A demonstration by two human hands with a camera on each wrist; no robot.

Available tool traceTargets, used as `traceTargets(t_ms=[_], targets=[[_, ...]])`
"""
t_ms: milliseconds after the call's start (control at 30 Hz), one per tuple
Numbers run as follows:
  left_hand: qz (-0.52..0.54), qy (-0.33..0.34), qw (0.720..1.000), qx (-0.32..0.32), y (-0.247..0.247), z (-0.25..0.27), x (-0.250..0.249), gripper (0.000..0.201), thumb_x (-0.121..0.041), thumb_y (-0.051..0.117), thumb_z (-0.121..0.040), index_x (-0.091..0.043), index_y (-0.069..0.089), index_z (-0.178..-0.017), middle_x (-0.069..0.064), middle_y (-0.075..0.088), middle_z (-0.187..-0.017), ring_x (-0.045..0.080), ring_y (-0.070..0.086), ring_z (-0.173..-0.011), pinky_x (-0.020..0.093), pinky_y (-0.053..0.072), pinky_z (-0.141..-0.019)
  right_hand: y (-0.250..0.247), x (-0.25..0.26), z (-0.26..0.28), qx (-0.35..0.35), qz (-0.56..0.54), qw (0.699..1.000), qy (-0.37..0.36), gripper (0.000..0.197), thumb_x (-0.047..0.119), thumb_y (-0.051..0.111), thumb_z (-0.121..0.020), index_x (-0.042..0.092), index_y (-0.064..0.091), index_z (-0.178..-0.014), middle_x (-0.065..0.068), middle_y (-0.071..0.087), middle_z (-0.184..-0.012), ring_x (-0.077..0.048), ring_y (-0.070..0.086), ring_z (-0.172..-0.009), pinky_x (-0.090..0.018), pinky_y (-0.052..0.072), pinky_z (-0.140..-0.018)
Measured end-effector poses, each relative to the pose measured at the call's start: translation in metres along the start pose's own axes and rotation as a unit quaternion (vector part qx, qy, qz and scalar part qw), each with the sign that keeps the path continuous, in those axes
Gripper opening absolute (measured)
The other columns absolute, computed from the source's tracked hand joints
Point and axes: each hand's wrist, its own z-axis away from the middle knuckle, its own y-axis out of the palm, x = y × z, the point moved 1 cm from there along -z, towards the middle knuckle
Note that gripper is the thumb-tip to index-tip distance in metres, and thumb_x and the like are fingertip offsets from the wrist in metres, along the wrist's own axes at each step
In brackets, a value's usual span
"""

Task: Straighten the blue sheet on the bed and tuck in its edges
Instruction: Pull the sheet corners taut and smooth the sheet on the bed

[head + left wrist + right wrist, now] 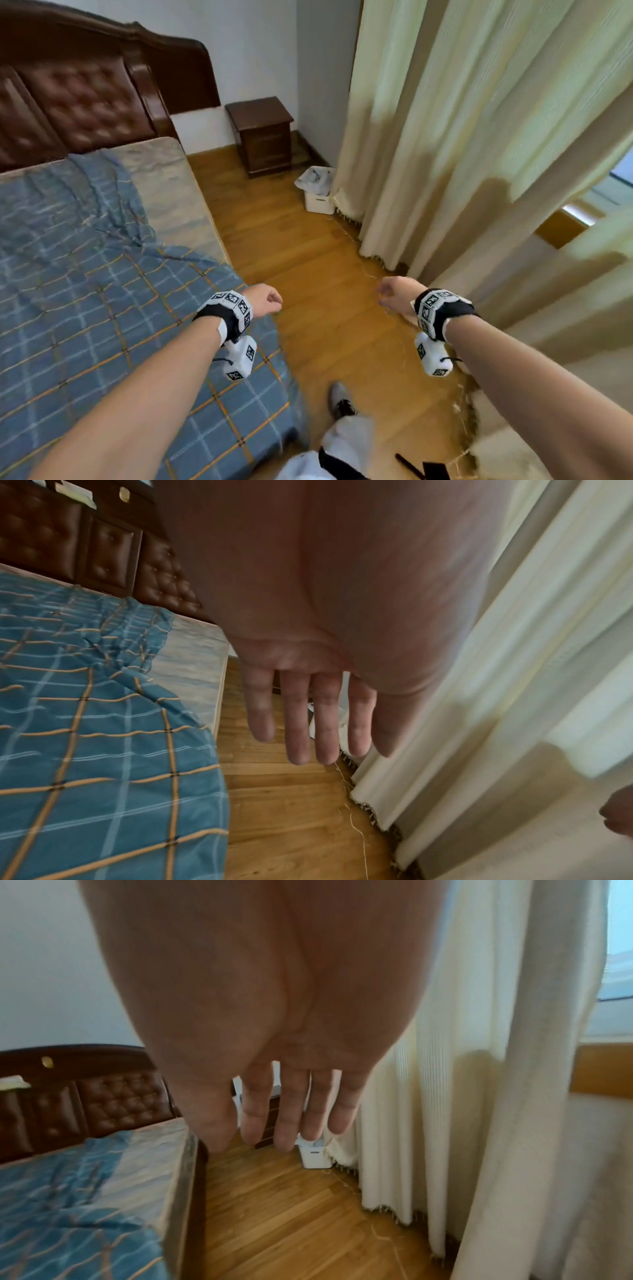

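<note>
A dark nightstand (262, 135), a white bin (317, 190) and pale curtains (462, 137) are seen along the wooden floor (308, 274) beside the bed (178, 192). The blue sheet (85, 291) is left rumpled, with bare mattress exposed near the headboard (85, 99). The left hand (262, 303) (fingers straight, empty) is held above the sheet's edge; the right hand (397, 296), equally slack and empty, is held over the floor, apart from it.

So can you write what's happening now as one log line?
left hand: open, holds nothing | right hand: open, holds nothing | blue sheet: rumpled, mattress corner bare | tucking: not yet done
</note>
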Motion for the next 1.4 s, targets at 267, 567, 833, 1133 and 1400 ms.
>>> traceTargets(t_ms=[267,567,833,1133,1400], targets=[[0.020,-0.056,0.996,-0.064,-0.118,-0.150,-0.052,0.026,-0.035,0.061,-0.092,-0.026,0.066,-0.116,-0.003,0.065,-0.123,0.015,0.061,-0.111,0.029,0.049,-0.095,-0.151,-0.038,-0.170,-0.014,0.031,0.999,0.006,0.041,0.027,0.053,-0.095,0.023,0.053,-0.135,-0.004,0.060,-0.131,-0.026,0.058,-0.118,-0.037,0.049,-0.100],[0.069,-0.162,0.974,-0.146,-0.277,-0.268,0.016,0.029,-0.039,0.057,-0.093,-0.030,0.063,-0.119,-0.008,0.063,-0.123,0.015,0.059,-0.113,0.030,0.047,-0.098,-0.267,0.096,-0.437,0.031,0.098,0.980,-0.172,0.039,0.030,0.055,-0.092,0.024,0.057,-0.130,-0.001,0.064,-0.124,-0.022,0.062,-0.109,-0.034,0.052,-0.093],[0.167,-0.345,0.900,-0.206,-0.381,-0.358,0.115,0.030,-0.036,0.057,-0.094,-0.021,0.065,-0.118,0.000,0.067,-0.119,0.020,0.061,-0.113,0.029,0.046,-0.097,-0.385,0.264,-0.664,0.062,0.162,0.920,-0.350,0.037,0.031,0.055,-0.094,0.028,0.054,-0.131,0.004,0.063,-0.127,-0.017,0.060,-0.115,-0.030,0.048,-0.097],[0.267,-0.443,0.820,-0.246,-0.486,-0.408,0.225,0.031,-0.032,0.055,-0.096,-0.022,0.061,-0.124,0.001,0.064,-0.126,0.021,0.060,-0.114,0.030,0.047,-0.096,-0.436,0.491,-0.801,0.118,0.251,0.810,-0.516,0.039,0.033,0.058,-0.095,0.025,0.055,-0.133,0.003,0.060,-0.133,-0.017,0.057,-0.120,-0.028,0.044,-0.100],[0.287,-0.421,0.827,-0.239,-0.639,-0.525,0.401,0.036,-0.030,0.050,-0.099,-0.016,0.056,-0.132,0.005,0.054,-0.139,0.024,0.051,-0.127,0.032,0.040,-0.105,-0.498,0.661,-0.979,0.099,0.319,0.805,-0.490,0.040,0.033,0.055,-0.096,0.026,0.052,-0.135,-0.001,0.055,-0.139,-0.023,0.053,-0.124,-0.037,0.043,-0.105]])
